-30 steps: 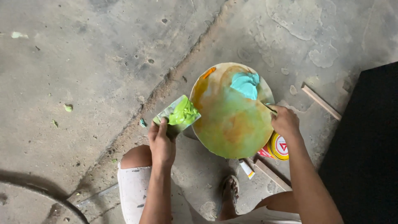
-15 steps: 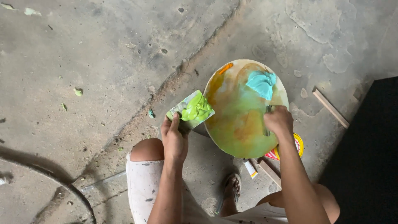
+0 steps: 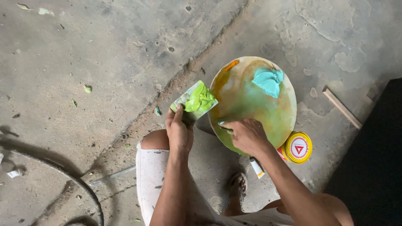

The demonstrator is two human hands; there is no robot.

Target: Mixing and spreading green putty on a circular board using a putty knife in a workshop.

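Crouching on a cracked concrete floor [image 3: 104, 62], the person works over a round board [image 3: 247, 104] that lies flat on the ground in front of the knees. Just beside the board's lower right edge stands a yellow tin [image 3: 298, 147] with a red-and-white lid. A small tube [image 3: 256, 167] lies near the tin, partly under the right forearm. A wooden strip [image 3: 341, 108] lies well apart to the right, next to a dark mat [image 3: 377, 159]. A sandalled foot [image 3: 238, 186] shows below the board. Small green flecks dot the floor to the left. Nothing stands between the hands and the board.

Left hand [image 3: 179, 133]: fingers closed around the lower end of 1 flat scraper [image 3: 193, 101], thumb lying along its face. The scraper is tilted, its blade touching or just beside the board's left edge; which of the 2 cannot be told.

Right hand [image 3: 247, 134]: resting on the board's lower edge, fingers curled together on a thin tool whose pale tip [image 3: 222, 124] pokes out to the left.

The scraper blade carries a thick lump of bright green paste. The board is smeared green and orange, with 1 turquoise dab [image 3: 268, 80] near its upper right rim.
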